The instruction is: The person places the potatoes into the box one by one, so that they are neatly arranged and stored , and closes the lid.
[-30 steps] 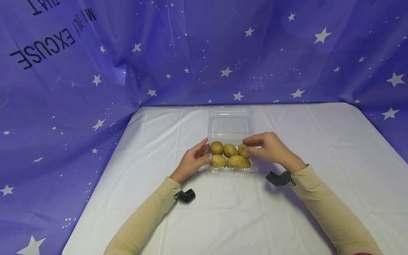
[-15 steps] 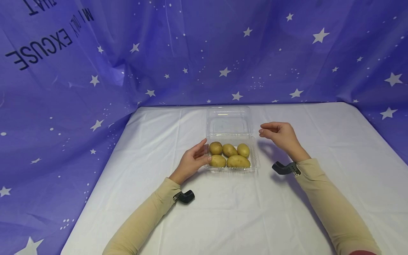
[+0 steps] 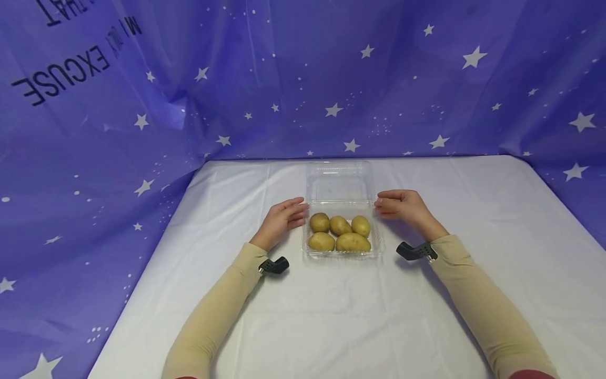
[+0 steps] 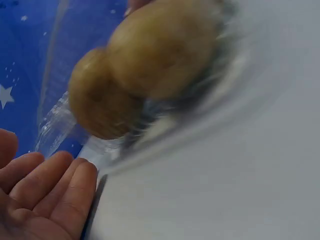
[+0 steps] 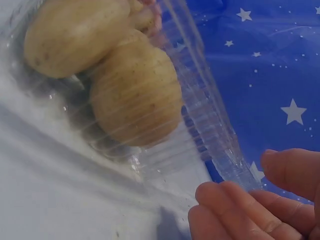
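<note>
A clear plastic clamshell box [image 3: 342,255] stands on the table with its lid [image 3: 338,185] folded back, away from me. Several yellow potatoes [image 3: 353,242] lie in its base, in two rows. My left hand [image 3: 281,220] is just left of the box, fingertips close to its hinge corner; the left wrist view shows its fingers [image 4: 65,192] extended with nothing in them. On the opposite side my right hand [image 3: 408,208] has its fingertips right at the right hinge corner. Its thumb [image 5: 290,167] and fingers are apart and loosely bent in the right wrist view.
A white cloth [image 3: 331,316] covers the table. Behind and to the left hangs a purple-blue sheet [image 3: 284,79] printed with stars and lettering. Dark wrist-worn cameras [image 3: 414,251] project from both sleeves, low over the cloth.
My right hand let go of the rear right potato, drew back to the right, then came in to the hinge corner. My left hand left the box's left side and shifted away from me.
</note>
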